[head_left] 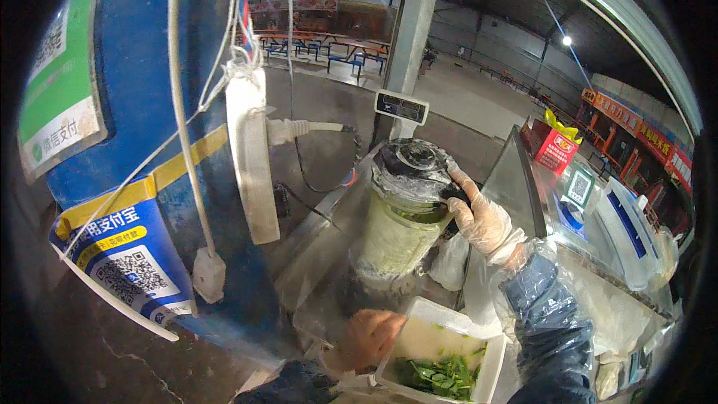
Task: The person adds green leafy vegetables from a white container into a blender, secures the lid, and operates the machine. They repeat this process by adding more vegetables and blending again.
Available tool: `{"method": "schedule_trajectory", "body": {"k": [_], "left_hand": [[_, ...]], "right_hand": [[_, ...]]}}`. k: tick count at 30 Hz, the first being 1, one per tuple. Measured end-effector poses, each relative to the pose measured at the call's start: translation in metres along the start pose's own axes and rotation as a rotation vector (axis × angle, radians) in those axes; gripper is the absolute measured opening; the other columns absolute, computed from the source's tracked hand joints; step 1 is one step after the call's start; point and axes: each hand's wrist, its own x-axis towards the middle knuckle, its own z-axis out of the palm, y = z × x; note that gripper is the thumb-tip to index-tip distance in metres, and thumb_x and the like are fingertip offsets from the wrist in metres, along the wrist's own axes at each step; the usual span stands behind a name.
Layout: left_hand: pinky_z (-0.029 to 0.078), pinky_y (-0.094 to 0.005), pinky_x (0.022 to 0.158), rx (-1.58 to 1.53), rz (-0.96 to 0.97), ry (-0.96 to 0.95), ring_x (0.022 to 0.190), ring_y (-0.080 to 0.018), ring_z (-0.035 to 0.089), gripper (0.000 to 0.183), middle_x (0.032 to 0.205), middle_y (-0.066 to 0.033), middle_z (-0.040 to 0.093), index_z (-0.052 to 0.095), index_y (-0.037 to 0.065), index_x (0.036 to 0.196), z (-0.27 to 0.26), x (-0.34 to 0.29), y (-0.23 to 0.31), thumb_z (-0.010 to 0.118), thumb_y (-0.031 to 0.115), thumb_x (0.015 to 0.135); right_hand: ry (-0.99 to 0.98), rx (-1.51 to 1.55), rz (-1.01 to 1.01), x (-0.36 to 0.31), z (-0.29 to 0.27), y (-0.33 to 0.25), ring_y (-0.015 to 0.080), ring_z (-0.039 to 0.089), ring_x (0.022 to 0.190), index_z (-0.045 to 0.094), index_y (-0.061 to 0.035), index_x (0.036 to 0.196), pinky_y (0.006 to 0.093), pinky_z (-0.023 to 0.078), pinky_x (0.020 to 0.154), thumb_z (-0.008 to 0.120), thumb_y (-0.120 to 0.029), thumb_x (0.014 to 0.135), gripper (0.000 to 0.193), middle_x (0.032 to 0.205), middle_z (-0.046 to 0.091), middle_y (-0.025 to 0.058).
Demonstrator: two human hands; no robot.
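A blender jar point(400, 239), pale green inside with darker green bits near the top, stands under a black lid point(417, 157) with clear plastic film about it. My right hand point(482, 217), in a clear glove, grips the jar's right side at the lid's edge; the handle area is partly hidden by the fingers. My left hand point(372, 339), bare and blurred, is low in front of the jar, beside a white rectangular tub point(441, 314). Its fingers are too smeared to read. Green leaves point(445, 375) lie in the tub.
A white power strip point(250, 153) with a plug point(288, 131) hangs left of the blender, among cords. Behind stands a scale display point(402, 107) by a metal post point(415, 37). At right, a glass-topped counter carries a red box point(550, 146) and a code stand point(579, 185).
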Motion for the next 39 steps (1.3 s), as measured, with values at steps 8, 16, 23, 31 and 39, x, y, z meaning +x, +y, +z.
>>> {"method": "schedule_trajectory", "body": {"k": [8,16,23,31,39], "left_hand": [[0.047,-0.0356,0.075,0.204,0.114,0.131,0.087,-0.0275,0.058,0.033,0.103,-0.0134,0.059,0.058,0.002,0.108,-0.039,0.083,-0.022,0.062,0.005,0.076],[0.041,-0.037,0.092,0.083,-0.203,0.001,0.106,-0.0367,0.053,0.04,0.114,-0.0226,0.055,0.05,-0.005,0.118,-0.026,0.218,-0.075,0.055,0.02,0.087],[0.035,-0.0408,0.099,0.31,-0.174,-0.211,0.106,-0.033,0.053,0.042,0.112,-0.0187,0.056,0.052,-0.002,0.118,-0.003,0.22,-0.106,0.045,0.03,0.092],[0.02,-0.0443,0.108,0.334,-0.286,-0.267,0.109,-0.0282,0.051,0.043,0.117,-0.013,0.053,0.047,0.004,0.124,-0.006,0.212,-0.101,0.039,0.033,0.093],[0.016,-0.0484,0.108,0.364,-0.353,-0.26,0.11,-0.0279,0.051,0.043,0.119,-0.0113,0.054,0.048,0.007,0.125,-0.004,0.213,-0.096,0.039,0.035,0.093]], "right_hand": [[-0.07,-0.109,0.003,-0.011,-0.01,0.012,0.0404,0.06,0.079,0.039,-0.0232,0.132,0.0446,0.05,0.071,0.052,-0.033,0.087,0.048,0.089,0.062,0.0214],[-0.044,-0.175,-0.072,-0.011,0.0,0.024,0.0394,0.059,0.06,0.04,-0.0231,0.131,0.0455,0.049,0.054,0.051,-0.035,0.087,0.047,0.067,0.06,0.0184],[0.063,-0.109,-0.106,-0.02,0.022,0.034,0.0378,0.058,0.056,0.041,-0.0191,0.13,0.0454,0.047,0.051,0.053,-0.033,0.085,0.049,0.064,0.06,0.0155],[-0.044,-0.034,-0.247,0.006,-0.004,0.064,0.0431,0.044,0.114,0.03,-0.0009,0.135,0.0428,0.037,0.096,0.064,-0.052,0.073,0.087,0.123,0.042,0.0328],[-0.434,0.156,-0.091,0.036,-0.006,0.082,0.0399,0.03,0.128,0.023,0.0076,0.137,0.0376,0.025,0.106,0.068,-0.061,0.059,0.113,0.134,0.03,0.0342]]}}
